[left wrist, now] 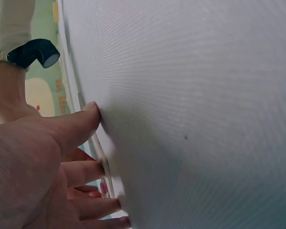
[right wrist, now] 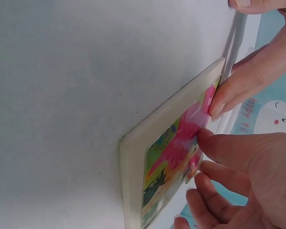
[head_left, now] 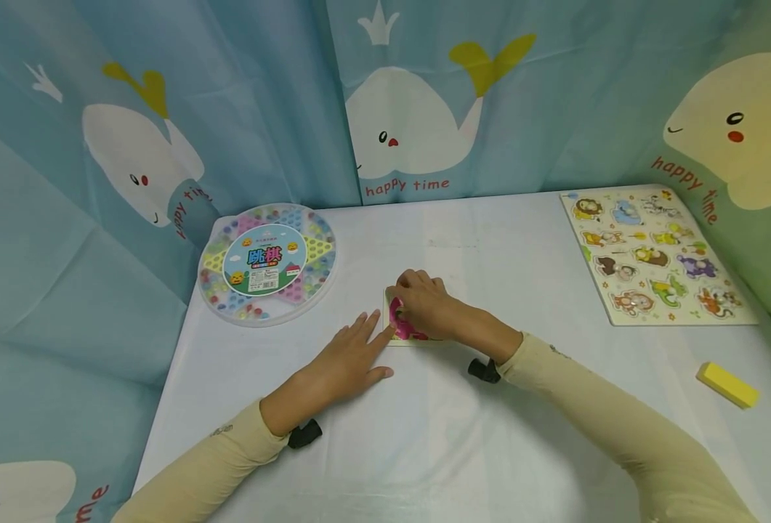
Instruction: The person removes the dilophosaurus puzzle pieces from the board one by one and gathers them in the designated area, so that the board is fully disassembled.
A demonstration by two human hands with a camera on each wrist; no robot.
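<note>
A small cream-edged picture puzzle with a pink figure lies flat on the white table. My right hand is over its upper part and hides much of the picture. In the right wrist view, the right thumb and forefinger pinch a small colourful puzzle piece at the board; its outline is partly hidden. My left hand rests at the board's left side with fingers spread and fairly straight. Its forefinger touches the board's near left part, while the thumb lies on the table, as the left wrist view also shows.
A round Chinese checkers box with coloured marbles lies at the back left. An animal peg puzzle board is at the back right, with a yellow block nearer the front. A whale-print curtain hangs behind the table.
</note>
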